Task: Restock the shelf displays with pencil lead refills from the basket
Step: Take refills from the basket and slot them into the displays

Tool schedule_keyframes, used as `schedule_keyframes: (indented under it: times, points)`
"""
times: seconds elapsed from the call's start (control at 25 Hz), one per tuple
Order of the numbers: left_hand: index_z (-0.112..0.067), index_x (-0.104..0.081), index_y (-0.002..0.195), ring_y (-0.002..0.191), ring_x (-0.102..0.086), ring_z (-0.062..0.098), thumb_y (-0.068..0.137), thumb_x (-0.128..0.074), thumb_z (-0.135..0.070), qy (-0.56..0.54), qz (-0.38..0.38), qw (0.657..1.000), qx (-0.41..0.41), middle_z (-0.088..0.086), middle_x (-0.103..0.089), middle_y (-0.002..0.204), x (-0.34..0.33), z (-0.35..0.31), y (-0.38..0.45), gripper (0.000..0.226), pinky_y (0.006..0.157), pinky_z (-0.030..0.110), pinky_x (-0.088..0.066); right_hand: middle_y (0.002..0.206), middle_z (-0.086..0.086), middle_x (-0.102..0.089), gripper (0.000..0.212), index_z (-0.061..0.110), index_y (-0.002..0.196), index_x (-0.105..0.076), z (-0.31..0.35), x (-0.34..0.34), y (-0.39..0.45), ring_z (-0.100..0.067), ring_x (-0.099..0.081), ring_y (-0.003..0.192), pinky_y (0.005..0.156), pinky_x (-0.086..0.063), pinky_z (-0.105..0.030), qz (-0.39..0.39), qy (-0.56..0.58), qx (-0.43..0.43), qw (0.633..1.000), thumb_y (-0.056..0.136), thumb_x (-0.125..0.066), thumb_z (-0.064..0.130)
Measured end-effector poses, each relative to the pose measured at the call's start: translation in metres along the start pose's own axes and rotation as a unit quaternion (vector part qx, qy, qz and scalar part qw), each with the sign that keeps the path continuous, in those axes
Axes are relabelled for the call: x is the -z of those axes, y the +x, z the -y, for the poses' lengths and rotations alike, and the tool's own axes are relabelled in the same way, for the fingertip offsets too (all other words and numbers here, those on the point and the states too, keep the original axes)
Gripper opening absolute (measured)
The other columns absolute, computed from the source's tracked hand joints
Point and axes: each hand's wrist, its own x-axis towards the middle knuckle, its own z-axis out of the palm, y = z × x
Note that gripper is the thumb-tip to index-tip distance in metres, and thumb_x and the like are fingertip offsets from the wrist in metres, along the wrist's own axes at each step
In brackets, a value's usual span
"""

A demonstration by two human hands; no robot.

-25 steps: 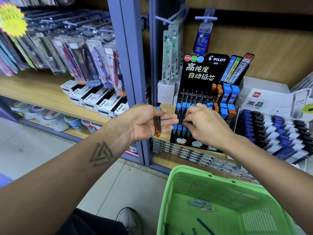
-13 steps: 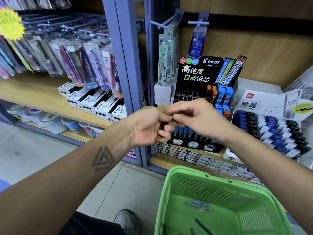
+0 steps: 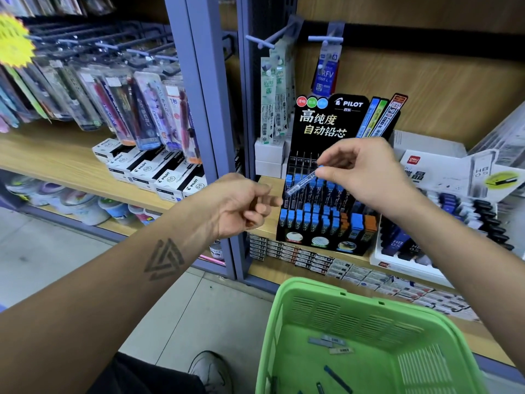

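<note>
So right hand (image 3: 366,177) pinches a blue-capped lead refill tube (image 3: 301,183) angled toward the Pilot display (image 3: 326,194), probably slotting it; left hand (image 3: 241,206) curls round something orange, likely spares.

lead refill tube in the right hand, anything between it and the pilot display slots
Nothing visible blocks it. The right hand pinches the lead refill tube in open air just in front of the Pilot display; the left hand sits off to the left, clear of the path.

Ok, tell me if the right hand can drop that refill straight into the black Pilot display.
Probably yes: the right hand pinches the refill directly before the Pilot display, and the left hand sits off to the side.
</note>
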Motion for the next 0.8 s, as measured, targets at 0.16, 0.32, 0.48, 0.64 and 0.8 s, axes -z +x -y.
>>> schedule_keyframes:
  times: [0.16, 0.32, 0.48, 0.64, 0.8]
  points:
    - [-0.006, -0.05, 0.102, 0.053, -0.042, 0.012, 0.097, -0.042, -0.015, 0.005, -0.003, 1.0, 0.03, 0.012, -0.061, 0.074, -0.001, 0.001, 0.001, 0.013, 0.042, 0.02, -0.032, 0.088, 0.005, -0.074, 0.007, 0.018, 0.093, -0.077, -0.007, -0.016, -0.008, -0.014, -0.067, 0.084, 0.081, -0.056, -0.039, -0.008, -0.216, 0.129, 0.968, 0.087, -0.077, 0.02]
    - [0.003, -0.058, 0.115, 0.057, -0.044, 0.012, 0.096, -0.035, -0.006, 0.008, 0.0, 1.0, 0.018, 0.012, -0.06, 0.076, -0.001, 0.002, 0.0, 0.031, 0.045, 0.021, -0.037, 0.093, 0.001, -0.075, 0.009, 0.014, 0.096, -0.078, -0.018, -0.02, -0.008, -0.023, -0.066, 0.091, 0.077, -0.057, -0.043, 0.007, -0.299, 0.201, 0.933, 0.088, -0.074, 0.015]
    - [0.008, -0.057, 0.126, 0.056, -0.048, 0.012, 0.098, -0.038, -0.001, 0.019, 0.0, 1.0, 0.013, 0.01, -0.06, 0.075, -0.002, 0.005, 0.002, 0.035, 0.045, 0.021, -0.04, 0.088, -0.003, -0.074, 0.009, 0.01, 0.094, -0.078, -0.021, -0.028, -0.011, -0.026, -0.067, 0.085, 0.07, -0.058, -0.041, 0.005, -0.327, 0.225, 0.918, 0.085, -0.076, 0.008]
    - [0.007, -0.058, 0.126, 0.056, -0.049, 0.012, 0.097, -0.042, 0.0, 0.026, -0.001, 1.0, 0.014, 0.009, -0.061, 0.075, -0.003, 0.004, 0.0, 0.034, 0.048, 0.021, -0.041, 0.092, -0.002, -0.074, 0.012, 0.011, 0.1, -0.077, -0.018, -0.025, -0.006, -0.026, -0.066, 0.088, 0.075, -0.057, -0.043, -0.024, -0.294, 0.201, 0.934, 0.091, -0.069, 0.01]
    - [0.008, -0.056, 0.127, 0.057, -0.048, 0.012, 0.097, -0.042, 0.001, 0.025, -0.006, 1.0, 0.01, 0.009, -0.06, 0.074, -0.003, 0.004, -0.001, 0.033, 0.047, 0.02, -0.04, 0.094, -0.004, -0.075, 0.013, 0.012, 0.103, -0.075, -0.011, -0.032, -0.008, -0.026, -0.068, 0.09, 0.078, -0.057, -0.045, -0.023, -0.28, 0.19, 0.941, 0.091, -0.07, 0.013]
